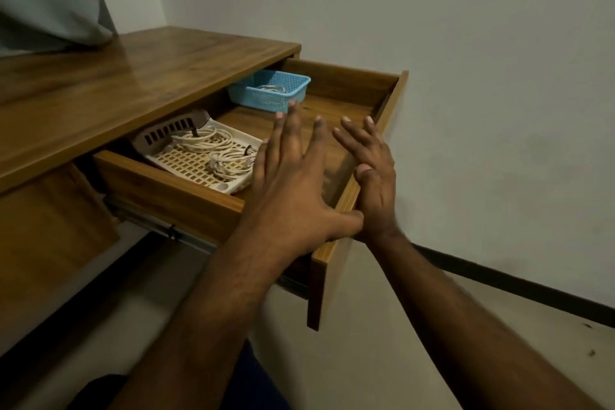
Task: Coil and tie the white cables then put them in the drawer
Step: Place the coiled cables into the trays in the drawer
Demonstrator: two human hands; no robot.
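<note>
Coiled white cables [216, 150] lie tied in the cream perforated tray [186, 163] inside the open drawer [166, 190]. Left hand [293, 183] and right hand [372, 183] hover flat-fingered, holding nothing. Stowing looks done; closing the drawer probably remains.

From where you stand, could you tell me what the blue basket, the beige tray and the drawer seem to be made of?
Blue basket: likely moulded plastic, with fine mesh walls.
Beige tray: probably plastic too, with a square grid of holes.
Drawer: wood or wood-look laminate, with a brown grain and a slight sheen.

Open drawer [173, 191] holds cream tray [186, 161] and blue basket [273, 100].
</note>
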